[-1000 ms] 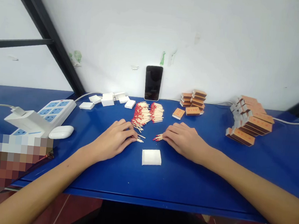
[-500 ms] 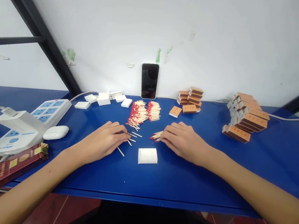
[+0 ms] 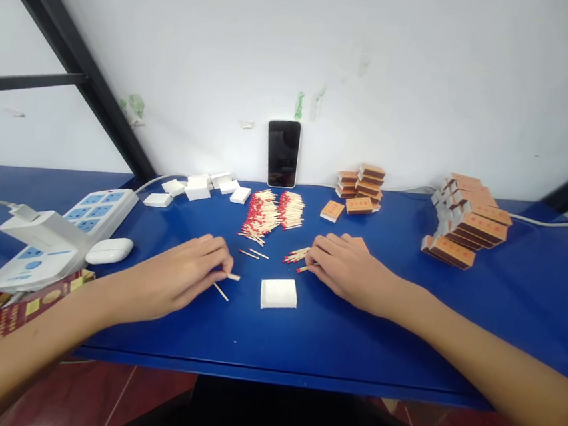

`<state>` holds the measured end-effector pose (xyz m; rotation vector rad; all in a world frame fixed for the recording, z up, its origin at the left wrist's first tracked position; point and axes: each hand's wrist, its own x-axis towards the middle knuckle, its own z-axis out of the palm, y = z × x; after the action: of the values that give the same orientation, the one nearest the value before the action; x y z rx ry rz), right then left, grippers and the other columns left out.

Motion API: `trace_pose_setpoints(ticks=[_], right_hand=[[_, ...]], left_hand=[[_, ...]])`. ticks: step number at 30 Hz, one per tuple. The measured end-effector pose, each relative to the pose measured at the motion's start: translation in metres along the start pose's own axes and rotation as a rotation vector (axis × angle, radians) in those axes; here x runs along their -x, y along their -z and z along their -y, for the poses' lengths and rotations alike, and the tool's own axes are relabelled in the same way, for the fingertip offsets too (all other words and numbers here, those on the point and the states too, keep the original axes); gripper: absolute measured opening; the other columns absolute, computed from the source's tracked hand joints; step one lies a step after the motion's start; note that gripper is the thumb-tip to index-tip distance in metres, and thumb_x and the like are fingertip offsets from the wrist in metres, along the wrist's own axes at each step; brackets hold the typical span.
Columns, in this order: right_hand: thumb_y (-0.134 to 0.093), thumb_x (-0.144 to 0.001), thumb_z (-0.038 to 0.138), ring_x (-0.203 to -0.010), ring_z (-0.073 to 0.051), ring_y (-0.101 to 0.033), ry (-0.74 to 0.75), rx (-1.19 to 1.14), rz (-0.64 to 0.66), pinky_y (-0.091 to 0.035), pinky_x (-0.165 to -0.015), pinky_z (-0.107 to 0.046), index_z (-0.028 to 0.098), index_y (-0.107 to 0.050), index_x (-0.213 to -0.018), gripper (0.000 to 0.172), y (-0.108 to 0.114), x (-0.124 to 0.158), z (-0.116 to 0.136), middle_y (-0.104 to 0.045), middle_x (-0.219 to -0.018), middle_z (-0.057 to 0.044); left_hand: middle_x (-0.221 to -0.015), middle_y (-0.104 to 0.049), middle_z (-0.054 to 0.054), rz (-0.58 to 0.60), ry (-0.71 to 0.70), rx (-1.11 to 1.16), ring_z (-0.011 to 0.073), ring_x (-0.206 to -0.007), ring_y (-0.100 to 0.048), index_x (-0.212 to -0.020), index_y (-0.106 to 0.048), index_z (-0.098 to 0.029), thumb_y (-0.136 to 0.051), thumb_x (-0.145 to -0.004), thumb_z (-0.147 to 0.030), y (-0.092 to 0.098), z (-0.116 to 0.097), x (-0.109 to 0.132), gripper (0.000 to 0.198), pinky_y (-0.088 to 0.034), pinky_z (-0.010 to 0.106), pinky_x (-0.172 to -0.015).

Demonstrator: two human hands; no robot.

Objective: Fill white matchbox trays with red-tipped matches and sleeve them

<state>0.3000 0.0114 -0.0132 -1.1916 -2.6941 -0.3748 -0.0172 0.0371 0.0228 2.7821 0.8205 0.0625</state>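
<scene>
**Matchsticks (image 3: 262, 215) spread over a blue worktop (image 3: 250, 350)**

The worktop ran along a scuffed white wall (image 3: 204, 44), a dark metal frame (image 3: 70, 32) slanting at its left end and red floor tiles (image 3: 90, 395) showing below. A phone (image 3: 283, 154) leaned upright against the wall, and the two heaps of matchsticks lay just in front of it. The left hand (image 3: 190, 271) was nearly closed, thumb and forefinger pinching a pale matchstick end, with another stick poking out beneath. The right hand (image 3: 341, 269) curled low over a few red-tipped sticks; I couldn't tell how firmly it had them. Between the hands, nearer the front edge, lay a white tray (image 3: 279, 294).

More white trays (image 3: 197, 188) sat back left, behind a power strip (image 3: 103, 212) and a rounded white case (image 3: 109, 251). Orange matchboxes (image 3: 368, 184) were stacked by the wall, and a bigger pile of orange sleeves (image 3: 474, 221) stood farther right.
</scene>
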Motion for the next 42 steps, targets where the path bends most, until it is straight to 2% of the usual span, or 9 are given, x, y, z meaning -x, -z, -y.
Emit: trace_pose_setpoints(ticks=[5,12,18,22,27,32,37,40,42], right_hand=[[-0.041,-0.102,0.021,-0.08,-0.02,-0.051,0.042,-0.004,0.036,-0.029,-0.073,-0.033,0.014,-0.062,-0.093,0.023,0.001,0.001,0.002,-0.062,-0.093,-0.008],[-0.044,-0.102,0.024,-0.081,-0.02,-0.054,-0.067,-0.22,0.102,-0.036,-0.075,-0.034,0.018,-0.058,-0.088,0.021,0.007,0.005,0.002,-0.061,-0.09,-0.006],[-0.043,-0.101,0.021,-0.078,-0.019,-0.053,-0.111,-0.334,0.151,-0.037,-0.07,-0.032,0.019,-0.055,-0.088,0.018,0.014,0.008,0.003,-0.061,-0.091,-0.006],[-0.043,-0.1,0.018,-0.08,-0.02,-0.053,-0.09,-0.321,0.176,-0.037,-0.074,-0.034,0.018,-0.057,-0.09,0.017,0.017,0.008,0.004,-0.061,-0.093,-0.007],[-0.042,-0.102,0.022,-0.081,-0.02,-0.053,-0.05,-0.219,0.147,-0.034,-0.074,-0.034,0.018,-0.058,-0.09,0.021,0.015,0.008,0.005,-0.061,-0.092,-0.006],[-0.039,-0.103,0.024,-0.078,-0.02,-0.051,-0.008,-0.131,0.123,-0.032,-0.072,-0.034,0.017,-0.056,-0.087,0.025,0.012,0.008,0.007,-0.06,-0.089,-0.007],[-0.04,-0.102,0.021,-0.079,-0.02,-0.049,0.001,-0.133,0.111,-0.033,-0.074,-0.035,0.017,-0.055,-0.088,0.021,0.013,0.006,0.01,-0.059,-0.09,-0.007],[-0.04,-0.101,0.022,-0.08,-0.02,-0.049,-0.059,-0.251,0.063,-0.035,-0.075,-0.035,0.019,-0.054,-0.089,0.019,0.021,0.005,0.012,-0.059,-0.091,-0.007],[-0.04,-0.102,0.024,-0.079,-0.018,-0.051,-0.115,-0.47,0.05,-0.037,-0.073,-0.033,0.02,-0.053,-0.09,0.018,0.027,0.004,0.015,-0.06,-0.092,-0.005]], left_hand=[[-0.114,-0.058,0.006,-0.083,-0.059,-0.025,0.0197,-0.103,-0.055,-0.106,-0.061,-0.023,-0.041,-0.103,-0.023,-0.014,0.003,0.02,0.021,-0.04,0.033,-0.094],[-0.095,-0.058,0.005,0.027,-0.006,-0.033,0.0189,-0.084,-0.054,-0.096,-0.058,-0.02,-0.035,-0.104,-0.023,-0.011,-0.001,0.009,0.024,-0.043,0.032,-0.08],[-0.098,-0.054,0.006,0.023,0.001,-0.026,0.0205,-0.085,-0.05,-0.096,-0.051,-0.019,-0.034,-0.101,-0.015,-0.014,-0.007,0.001,0.019,-0.041,0.034,-0.079],[-0.098,-0.053,0.007,-0.023,0.057,0.073,0.0199,-0.085,-0.05,-0.096,-0.047,-0.018,-0.027,-0.104,-0.02,-0.009,-0.032,-0.014,0.022,-0.042,0.034,-0.078],[-0.096,-0.054,0.006,-0.039,0.039,0.121,0.0204,-0.087,-0.052,-0.095,-0.047,-0.018,-0.029,-0.104,-0.021,-0.013,-0.06,-0.036,0.02,-0.044,0.036,-0.083],[-0.091,-0.055,0.007,-0.025,0.021,0.053,0.0214,-0.082,-0.052,-0.091,-0.048,-0.018,-0.029,-0.102,-0.019,-0.02,-0.06,-0.044,0.022,-0.045,0.037,-0.078],[-0.093,-0.056,0.007,-0.028,0.025,-0.016,0.0218,-0.084,-0.052,-0.092,-0.05,-0.017,-0.03,-0.102,-0.018,-0.021,-0.059,-0.046,0.023,-0.044,0.039,-0.079],[-0.095,-0.056,0.007,-0.04,0.027,-0.011,0.0214,-0.085,-0.053,-0.092,-0.054,-0.017,-0.033,-0.103,-0.022,-0.024,-0.059,-0.048,0.024,-0.045,0.039,-0.081],[-0.096,-0.056,0.006,-0.068,0.031,0.061,0.0205,-0.087,-0.055,-0.094,-0.057,-0.017,-0.036,-0.104,-0.026,-0.025,-0.058,-0.048,0.024,-0.046,0.037,-0.082]])
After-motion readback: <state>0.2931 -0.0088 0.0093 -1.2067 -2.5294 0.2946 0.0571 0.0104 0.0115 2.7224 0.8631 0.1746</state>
